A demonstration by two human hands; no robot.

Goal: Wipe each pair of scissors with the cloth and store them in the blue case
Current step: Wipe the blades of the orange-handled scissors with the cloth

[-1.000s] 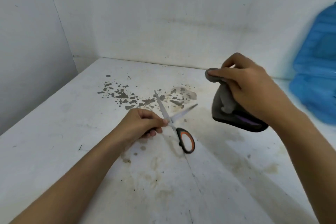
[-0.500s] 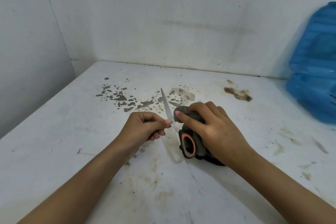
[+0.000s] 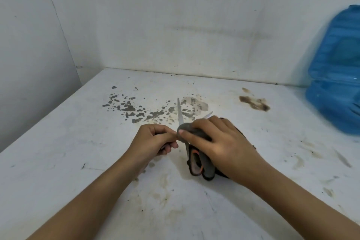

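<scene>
- Nearest to the camera, two bare forearms reach forward over the stained white worktop [image 3: 78,152].
- The left hand [image 3: 153,140] has its fingers curled together around one handle of the scissors [image 3: 180,115]; the handle itself is hidden inside the fist.
- The right hand [image 3: 216,142] presses the dark cloth [image 3: 194,134] onto the scissors near the pivot, its fingers clamped on the cloth. The other handle, black with orange inside, shows under the cloth.
- The two blades stand open and point away, above dark spots on the worktop.
- Far to the right, the blue case [image 3: 337,76] leans on the wall, well apart from the hands.
- I judge that the wiping step is in hand. The next move calls for sliding the cloth along each blade toward the tip, with care for the edges.
</scene>
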